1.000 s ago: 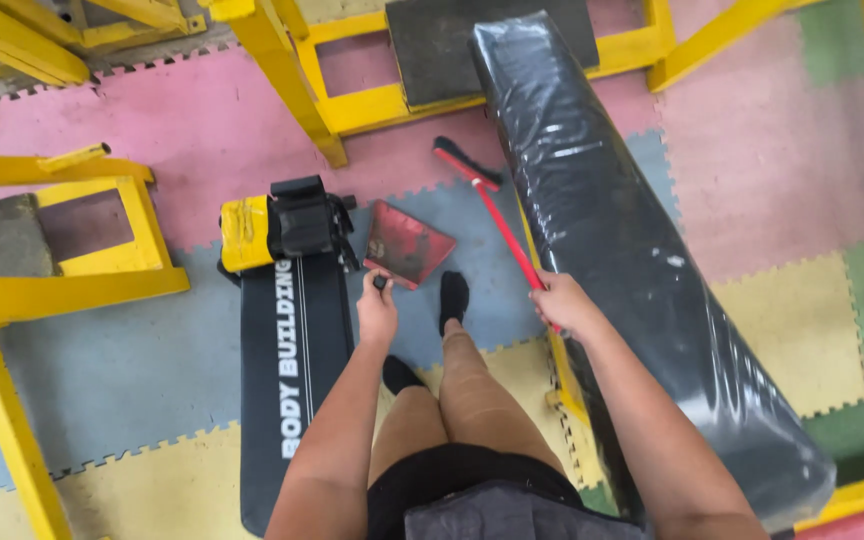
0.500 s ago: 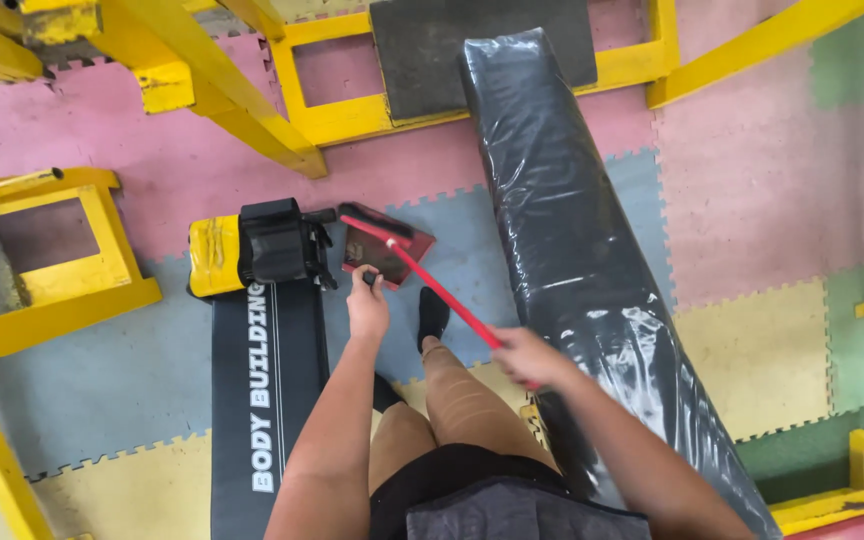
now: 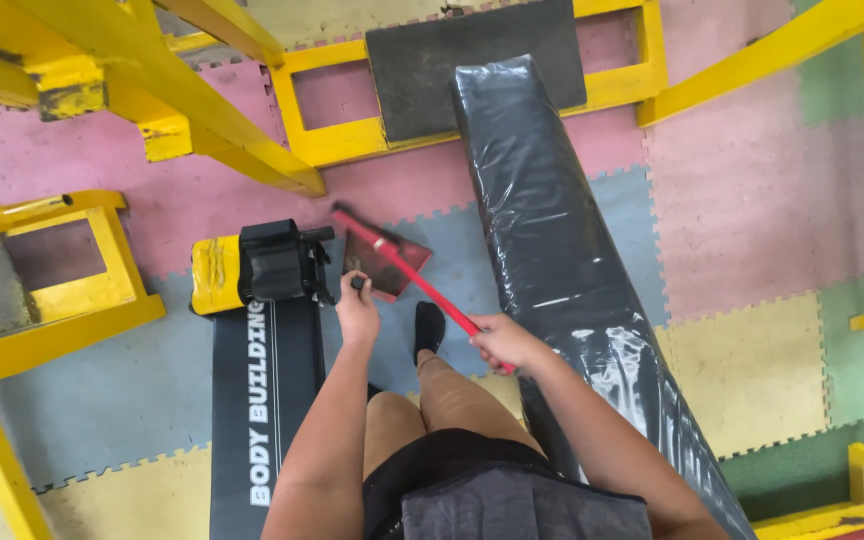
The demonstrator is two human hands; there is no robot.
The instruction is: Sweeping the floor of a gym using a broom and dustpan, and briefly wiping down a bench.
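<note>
While your left hand [image 3: 357,308] grips the handle of the red dustpan [image 3: 384,262] lying on the floor mat just beside the black bench [image 3: 267,400], keep its lip flat; your right hand [image 3: 500,342], clenched on the red broom [image 3: 407,275], should draw short strokes into it.

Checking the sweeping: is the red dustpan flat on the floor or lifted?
Cannot tell for sure: the dustpan hangs from the left hand, low over the mats.

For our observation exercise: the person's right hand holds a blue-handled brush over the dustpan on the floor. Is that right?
Not quite. The head view shows the right hand holding a red-handled brush, not blue, over the dustpan on the floor.
</note>
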